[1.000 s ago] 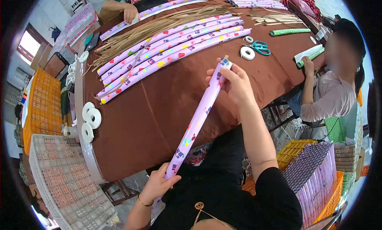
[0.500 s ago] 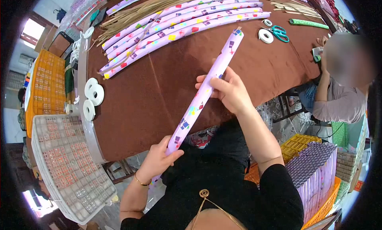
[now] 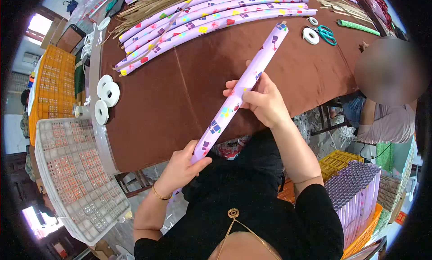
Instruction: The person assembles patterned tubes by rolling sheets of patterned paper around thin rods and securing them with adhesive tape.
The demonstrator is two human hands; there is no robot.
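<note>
The wrapped purple tube [image 3: 240, 87] was held slantwise over the near edge of the table [image 3: 189, 93], right hand [image 3: 258, 100] fingers clamped round its middle, left hand [image 3: 184, 165] fingers gripping the lower end. It looked fully wrapped already, like the finished tubes [image 3: 211, 21] lined up beyond, tape rolls [image 3: 105, 98] off left.

No text, label, brand, number or sign can be read anywhere. The wrapped tube [image 3: 243, 87] is printed only with small coloured shapes, and the same pattern is carried by the tubes laid on the tabletop [image 3: 189, 93]. Small marks are seen on the pieces packed in the grey tray [image 3: 76, 179], but they are too small and blurred to be made out.
</note>
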